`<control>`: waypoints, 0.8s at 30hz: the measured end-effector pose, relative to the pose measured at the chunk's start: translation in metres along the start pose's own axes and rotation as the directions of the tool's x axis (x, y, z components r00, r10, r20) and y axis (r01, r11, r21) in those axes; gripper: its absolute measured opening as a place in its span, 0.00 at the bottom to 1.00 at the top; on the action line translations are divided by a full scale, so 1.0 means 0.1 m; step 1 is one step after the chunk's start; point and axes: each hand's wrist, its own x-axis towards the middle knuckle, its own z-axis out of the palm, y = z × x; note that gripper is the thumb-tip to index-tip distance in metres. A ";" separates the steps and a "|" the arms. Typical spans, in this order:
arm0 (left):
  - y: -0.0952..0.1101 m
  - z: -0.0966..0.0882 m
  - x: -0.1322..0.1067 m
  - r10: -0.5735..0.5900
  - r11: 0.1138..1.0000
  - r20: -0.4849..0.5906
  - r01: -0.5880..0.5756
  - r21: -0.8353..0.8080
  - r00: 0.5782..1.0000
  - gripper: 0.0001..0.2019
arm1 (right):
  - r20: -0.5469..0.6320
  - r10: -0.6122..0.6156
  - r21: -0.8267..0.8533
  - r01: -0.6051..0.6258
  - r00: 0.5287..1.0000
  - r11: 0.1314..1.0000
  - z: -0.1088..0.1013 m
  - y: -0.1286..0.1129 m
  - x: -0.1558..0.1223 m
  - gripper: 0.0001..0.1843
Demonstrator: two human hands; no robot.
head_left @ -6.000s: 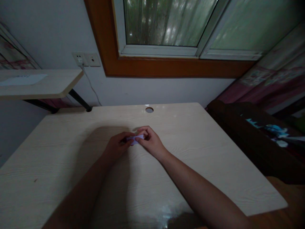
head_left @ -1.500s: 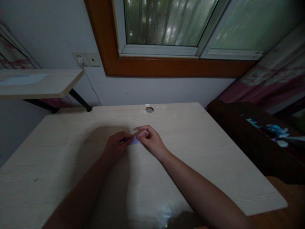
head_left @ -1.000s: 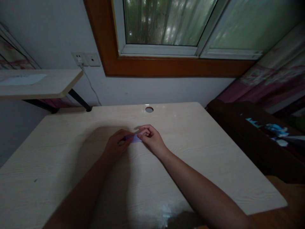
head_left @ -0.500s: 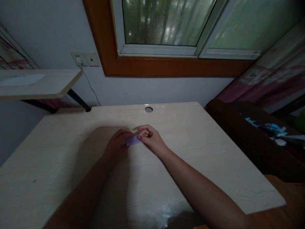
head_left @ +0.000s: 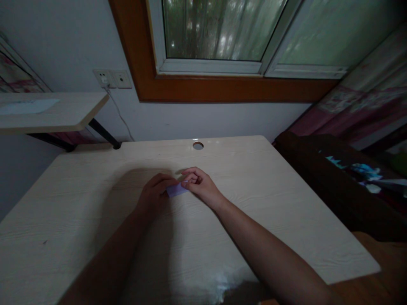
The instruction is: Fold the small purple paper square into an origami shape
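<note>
A small piece of purple paper point(head_left: 177, 189) is held between my two hands, just above or on the pale wooden desk point(head_left: 203, 250); I cannot tell whether it touches the surface. My left hand point(head_left: 155, 192) is closed on the paper's left end, its fingertips partly in shadow. At the other end, my right hand point(head_left: 201, 185) pinches the paper between thumb and fingers, with the index finger reaching out along the far side. Part of the paper is hidden behind the fingers.
A raised shelf point(head_left: 54, 112) on black legs stands at the left with a white sheet point(head_left: 28, 106) on it. A round cable hole point(head_left: 198, 145) lies near the desk's back edge. Behind are a window, a wall socket point(head_left: 112, 79) and a cord point(head_left: 120, 114).
The purple paper has tilted slightly, and the left fingers have shifted a little over it. Both hands keep hold of it at nearly the same spot.
</note>
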 end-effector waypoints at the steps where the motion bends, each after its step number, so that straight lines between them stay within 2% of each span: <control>1: -0.01 0.00 -0.01 0.003 1.000 0.006 -0.003 0.002 1.000 0.12 | 0.001 0.001 0.004 -0.001 1.000 1.000 0.00 0.00 0.00 0.19; 8: -0.04 0.02 -0.01 0.053 0.999 -0.015 -0.053 0.002 0.998 0.13 | 0.008 0.001 0.026 -0.001 1.000 1.000 0.00 -0.02 0.00 0.19; 15: -0.02 0.01 0.00 0.044 0.999 -0.007 -0.044 -0.011 0.999 0.15 | 0.014 -0.006 -0.003 0.006 1.000 1.000 0.00 -0.01 0.00 0.19; 20: 0.04 -0.02 0.05 -0.064 0.995 -0.011 0.063 -0.075 0.998 0.14 | 0.009 -0.009 -0.069 0.010 1.000 0.998 0.01 -0.11 -0.04 0.12; 24: 0.06 -0.04 0.09 -0.192 0.971 0.000 0.190 -0.148 0.981 0.08 | 0.046 -0.162 -0.291 0.168 0.986 0.942 0.04 -0.14 -0.05 0.12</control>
